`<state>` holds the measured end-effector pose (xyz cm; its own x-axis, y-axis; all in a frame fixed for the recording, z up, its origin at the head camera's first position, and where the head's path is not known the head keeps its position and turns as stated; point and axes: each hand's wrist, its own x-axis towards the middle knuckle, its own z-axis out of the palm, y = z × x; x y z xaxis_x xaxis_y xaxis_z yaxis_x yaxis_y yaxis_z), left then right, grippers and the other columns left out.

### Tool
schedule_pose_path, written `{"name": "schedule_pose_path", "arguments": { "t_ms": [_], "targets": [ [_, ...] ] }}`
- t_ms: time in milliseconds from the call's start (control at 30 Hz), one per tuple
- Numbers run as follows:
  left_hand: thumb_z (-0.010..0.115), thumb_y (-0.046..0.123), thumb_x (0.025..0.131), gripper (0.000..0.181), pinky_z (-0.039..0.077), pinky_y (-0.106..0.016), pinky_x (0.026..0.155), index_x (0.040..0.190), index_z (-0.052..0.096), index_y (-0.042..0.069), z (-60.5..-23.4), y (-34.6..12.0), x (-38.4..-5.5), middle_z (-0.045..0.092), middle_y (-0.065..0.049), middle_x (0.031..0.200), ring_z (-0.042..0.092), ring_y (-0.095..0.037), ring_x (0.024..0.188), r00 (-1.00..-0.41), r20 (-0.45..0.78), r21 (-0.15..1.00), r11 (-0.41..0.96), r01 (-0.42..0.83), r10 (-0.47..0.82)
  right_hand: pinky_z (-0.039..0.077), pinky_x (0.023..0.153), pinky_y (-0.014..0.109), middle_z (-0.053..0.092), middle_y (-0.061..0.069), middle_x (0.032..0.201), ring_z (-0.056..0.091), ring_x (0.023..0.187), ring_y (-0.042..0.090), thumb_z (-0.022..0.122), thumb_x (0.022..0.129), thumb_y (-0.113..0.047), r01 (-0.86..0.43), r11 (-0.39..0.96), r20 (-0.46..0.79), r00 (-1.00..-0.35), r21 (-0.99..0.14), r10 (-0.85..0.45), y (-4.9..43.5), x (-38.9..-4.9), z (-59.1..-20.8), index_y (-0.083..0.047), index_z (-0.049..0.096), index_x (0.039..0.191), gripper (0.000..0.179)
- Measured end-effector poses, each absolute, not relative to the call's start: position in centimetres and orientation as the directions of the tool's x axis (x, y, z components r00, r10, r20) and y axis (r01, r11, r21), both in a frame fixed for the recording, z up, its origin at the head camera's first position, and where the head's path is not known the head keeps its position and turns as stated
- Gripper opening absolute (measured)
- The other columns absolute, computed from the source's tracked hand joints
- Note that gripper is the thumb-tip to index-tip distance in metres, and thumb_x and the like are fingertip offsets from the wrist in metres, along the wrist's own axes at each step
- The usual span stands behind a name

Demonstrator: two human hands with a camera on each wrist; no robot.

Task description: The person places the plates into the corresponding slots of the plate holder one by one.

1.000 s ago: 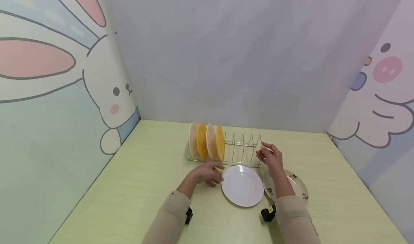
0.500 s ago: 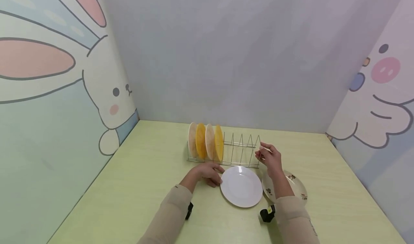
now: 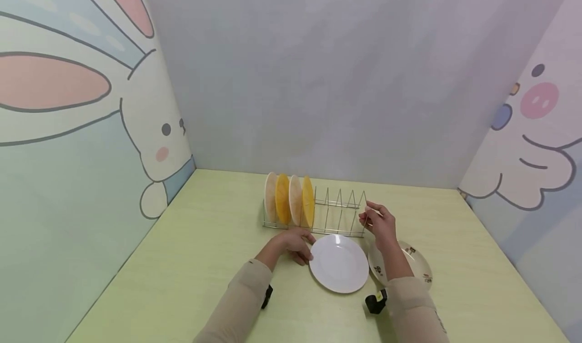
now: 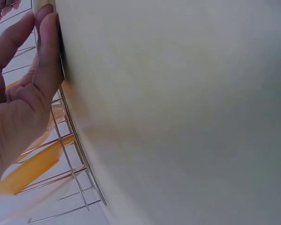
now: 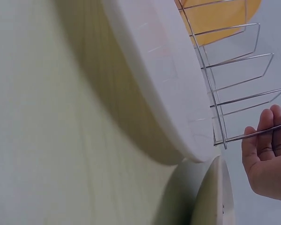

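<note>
A plain white plate (image 3: 339,263) lies on the table in front of a wire dish rack (image 3: 338,230). My left hand (image 3: 293,244) is at the plate's left edge, thumb and fingers pinching the rim; in the left wrist view the fingertips (image 4: 48,21) meet at that edge. On the other side, my right hand (image 3: 381,224) holds the rack's right end wire, with fingers (image 5: 264,136) curled round it in the right wrist view. Two pale plates (image 3: 295,200) and two yellow plates (image 3: 308,201) stand upright in the rack's left slots.
A cream plate with small printed figures (image 3: 416,262) lies right of the white plate, partly under my right forearm. The rack's right-hand slots hold no plates. A grey wall (image 3: 318,105) rises behind the table, with cartoon-printed walls on both sides.
My left hand has drawn in to the white plate's left rim, its fingers coming closer together. The right hand stays on the rack's end, and the plates keep their places.
</note>
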<state>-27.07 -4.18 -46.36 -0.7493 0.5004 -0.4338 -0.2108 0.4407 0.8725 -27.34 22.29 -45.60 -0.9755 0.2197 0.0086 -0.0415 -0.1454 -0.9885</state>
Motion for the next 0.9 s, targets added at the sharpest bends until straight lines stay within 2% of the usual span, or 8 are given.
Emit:
{"name": "schedule_pose_path", "arguments": {
  "t_ms": [167,333,600,900],
  "targets": [
    [0.066,-0.01,0.077,0.034,0.054,-0.034,0.054,0.107,0.057,0.002,-46.5,-4.9,-27.0,0.063,-0.017,0.073,0.061,-0.022,0.059,-0.733,-0.423,0.895,0.374,-0.244,0.533,0.052,0.077,0.034,0.065,0.004,0.08,0.063,0.074,0.015,0.057,0.094,-0.02,-0.028,-0.167,-0.011,-0.973,-0.986,0.229,22.1,-27.5,-45.5,-0.003,0.052,0.126,0.036],
    [0.061,-0.012,0.078,0.036,0.055,-0.037,0.058,0.11,0.054,0.0,-46.3,-5.5,-26.8,0.064,-0.018,0.079,0.063,-0.024,0.064,-0.711,-0.404,0.913,0.305,-0.272,0.576,0.053,0.073,0.032,0.065,0.004,0.08,0.063,0.072,0.015,0.063,0.09,-0.026,-0.004,-0.175,-0.043,-0.964,-0.985,0.261,22.1,-27.5,-45.6,-0.005,0.055,0.121,0.039],
    [0.056,-0.014,0.079,0.036,0.055,-0.04,0.065,0.112,0.051,-0.002,-46.3,-6.1,-26.8,0.061,-0.017,0.087,0.063,-0.027,0.072,-0.705,-0.309,0.947,0.141,-0.288,0.639,0.053,0.068,0.029,0.064,0.004,0.079,0.062,0.07,0.014,0.065,0.089,-0.016,0.01,-0.21,-0.065,-0.964,-0.978,0.258,22.4,-27.9,-45.5,-0.006,0.056,0.115,0.03],
    [0.054,-0.01,0.077,0.037,0.054,-0.037,0.061,0.113,0.048,-0.001,-45.5,-7.2,-26.2,0.059,-0.013,0.081,0.059,-0.025,0.066,-0.758,-0.225,0.972,0.083,-0.222,0.612,0.054,0.067,0.03,0.063,0.004,0.077,0.061,0.069,0.015,0.06,0.091,-0.008,0.004,-0.207,-0.056,-0.968,-0.978,0.244,22.4,-28.3,-45.7,-0.004,0.055,0.116,0.026]
  ]
}}
